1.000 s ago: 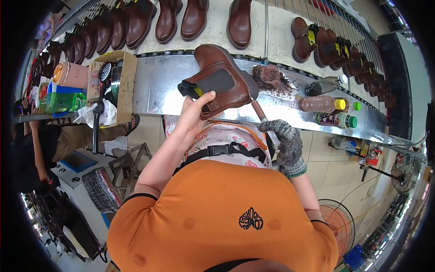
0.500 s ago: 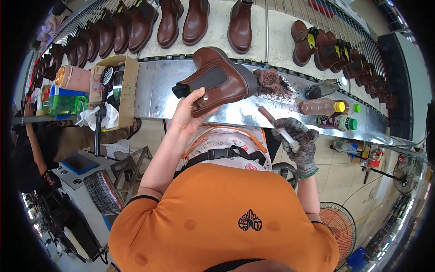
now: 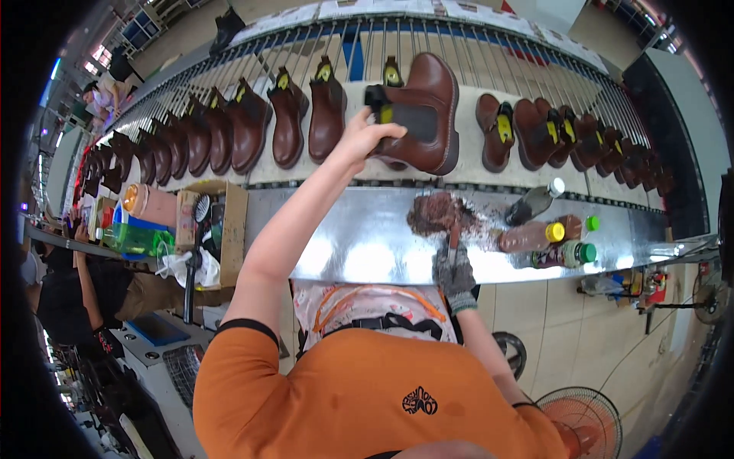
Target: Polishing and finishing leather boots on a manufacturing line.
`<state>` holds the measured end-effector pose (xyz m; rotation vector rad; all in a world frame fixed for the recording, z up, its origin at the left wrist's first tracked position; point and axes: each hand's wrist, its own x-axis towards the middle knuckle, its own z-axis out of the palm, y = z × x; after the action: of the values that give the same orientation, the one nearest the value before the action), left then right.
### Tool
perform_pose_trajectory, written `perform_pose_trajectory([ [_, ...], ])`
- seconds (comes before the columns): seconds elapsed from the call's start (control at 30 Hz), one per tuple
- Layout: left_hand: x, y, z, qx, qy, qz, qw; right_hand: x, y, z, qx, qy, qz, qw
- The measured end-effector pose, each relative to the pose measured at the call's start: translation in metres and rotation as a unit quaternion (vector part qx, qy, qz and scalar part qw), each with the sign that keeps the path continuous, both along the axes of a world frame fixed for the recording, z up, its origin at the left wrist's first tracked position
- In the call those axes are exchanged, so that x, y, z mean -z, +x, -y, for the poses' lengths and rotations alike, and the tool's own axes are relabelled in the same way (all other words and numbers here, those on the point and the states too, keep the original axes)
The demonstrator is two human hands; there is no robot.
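The left hand (image 3: 359,138) is extended forward over the bench (image 3: 359,237) and is closed on the top edge of a brown ankle boot (image 3: 420,115), with the fingers wrapped over the dark elastic side panel. The boot stands upright on the pale conveyor belt (image 3: 474,172) behind the bench, in line with a row of similar brown boots (image 3: 229,130) to its left and further brown boots (image 3: 558,130) to its right. Several of these carry a yellow tag at the opening.

The right hand (image 3: 455,271) wears a grey knit glove and is clamped around the handle of a brush (image 3: 453,233). The brush end rests on a brown stained patch (image 3: 436,213) on the shiny metal surface of the bench, below and slightly right of the held boot.

To the right of the stained patch, several bottles lie or stand on the bench: a dark bottle with a white cap (image 3: 535,203), a brown bottle with a yellow cap (image 3: 531,236), and a bottle with a green cap (image 3: 569,252).

At the left end of the bench sits an open cardboard box (image 3: 229,229) with a brush standing in it, beside a green container (image 3: 138,239). A floor fan (image 3: 581,417) stands at lower right.
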<state>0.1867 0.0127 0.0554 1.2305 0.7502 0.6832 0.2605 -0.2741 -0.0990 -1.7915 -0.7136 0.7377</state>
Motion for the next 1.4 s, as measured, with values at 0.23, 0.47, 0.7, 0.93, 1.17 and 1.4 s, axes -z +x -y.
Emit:
perform_pose_trajectory([
  [0.23, 0.036, 0.148, -0.052, -0.014, 0.166, -0.295, 0.941, 0.028, 0.002, 0.004, -0.025, -0.039, 0.279, 0.959],
  [0.47, 0.06, 0.173, -0.058, 0.081, 0.353, -0.37, 0.856, 0.034, 0.002, 0.0, -0.044, -0.102, 0.317, 0.942],
  [0.7, 0.125, 0.122, -0.071, -0.411, 0.323, -0.333, 0.785, 0.02, 0.003, -0.003, -0.045, -0.165, 0.239, 0.956],
  [0.93, 0.16, 0.12, -0.083, -0.147, 0.136, -0.474, 0.858, 0.038, 0.011, 0.004, -0.061, -0.119, 0.21, 0.968],
  [1.17, 0.144, 0.057, -0.089, -0.095, 0.178, -0.484, 0.851, 0.066, 0.009, 0.009, -0.057, -0.086, 0.289, 0.952],
  [1.4, 0.1, -0.083, -0.017, -0.098, 0.236, -0.319, 0.913, 0.063, 0.004, 0.003, 0.012, -0.123, 0.178, 0.976],
])
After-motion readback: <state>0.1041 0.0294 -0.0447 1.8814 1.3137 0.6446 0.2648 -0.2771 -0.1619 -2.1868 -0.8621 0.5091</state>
